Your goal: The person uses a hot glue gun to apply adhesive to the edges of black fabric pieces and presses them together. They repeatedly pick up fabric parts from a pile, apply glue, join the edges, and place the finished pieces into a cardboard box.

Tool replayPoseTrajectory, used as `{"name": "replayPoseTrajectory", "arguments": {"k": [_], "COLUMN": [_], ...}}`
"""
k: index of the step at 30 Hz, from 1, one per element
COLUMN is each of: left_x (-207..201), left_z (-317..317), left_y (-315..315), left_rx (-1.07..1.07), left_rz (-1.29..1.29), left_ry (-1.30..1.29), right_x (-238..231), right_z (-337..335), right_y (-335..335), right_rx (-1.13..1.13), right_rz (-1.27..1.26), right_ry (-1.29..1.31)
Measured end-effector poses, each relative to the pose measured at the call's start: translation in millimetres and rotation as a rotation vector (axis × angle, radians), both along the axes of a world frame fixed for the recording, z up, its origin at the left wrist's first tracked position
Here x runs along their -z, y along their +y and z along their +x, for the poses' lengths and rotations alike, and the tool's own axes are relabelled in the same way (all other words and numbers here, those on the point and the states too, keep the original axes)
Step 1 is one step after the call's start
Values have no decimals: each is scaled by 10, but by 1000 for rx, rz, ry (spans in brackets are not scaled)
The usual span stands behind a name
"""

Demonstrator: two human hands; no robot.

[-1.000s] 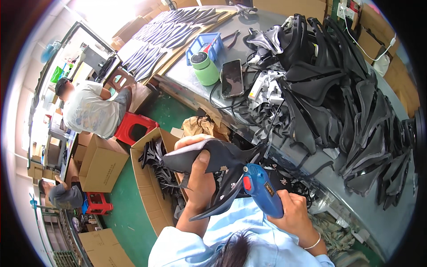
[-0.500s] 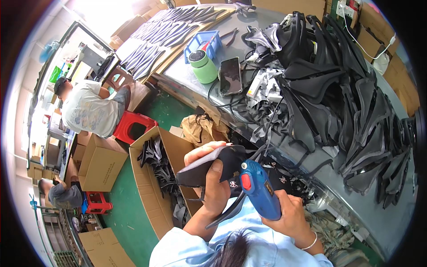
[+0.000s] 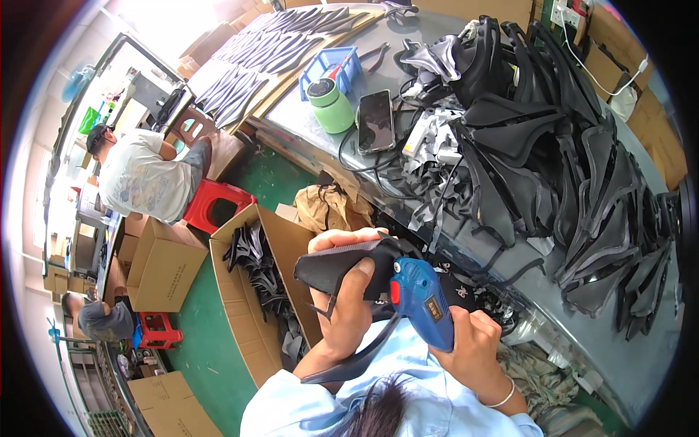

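My left hand [image 3: 346,309] grips a black saddle-shaped piece [image 3: 331,272], its thumb pressed along the near side and its fingers round the far side. In my right hand [image 3: 470,346] is a blue handheld power tool [image 3: 428,309] with a red button and a small display. The tool's front end meets the right end of the black piece; its working tip is hidden there. A loose dark strip [image 3: 353,362] trails from near the tool down across my left forearm.
A heap of similar black pieces [image 3: 539,167] covers the metal table's right side. Grey scraps [image 3: 437,156], a phone [image 3: 376,122], a green flask [image 3: 330,105] and a blue basket [image 3: 331,73] lie beyond. An open carton [image 3: 240,320] stands left. Two people sit farther left.
The black piece has tilted, showing more of its dark near face. The tool has turned so its display shows, and the dark strip now lies farther left over my forearm.
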State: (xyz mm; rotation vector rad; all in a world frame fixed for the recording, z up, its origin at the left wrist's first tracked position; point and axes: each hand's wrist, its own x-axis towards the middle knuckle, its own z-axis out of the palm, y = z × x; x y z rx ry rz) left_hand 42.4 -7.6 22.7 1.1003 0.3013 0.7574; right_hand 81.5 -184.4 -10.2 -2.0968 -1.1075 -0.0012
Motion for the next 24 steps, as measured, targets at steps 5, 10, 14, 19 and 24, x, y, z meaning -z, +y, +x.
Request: {"name": "replayPoseTrajectory", "arguments": {"k": [5,10,14,19,24], "left_x": [-37,20,70,50,288], "left_z": [-71,-43,-65,-7,-29], "left_y": [186,313,427,501,250], "left_rx": [233,438,531,781,1167], "left_rz": [134,288,475,730,512], "left_ry": [129,188,257,320,416], "right_x": [34,9,-1,-45,-37], "right_z": [-8,7,-10,23,151], "right_y": [-9,-27,-21,-16,48], "right_rx": [11,-37,-90,-105,50], "right_rz": [-8,32,65,90,266], "right_ry": [-13,0,36,3,130]}}
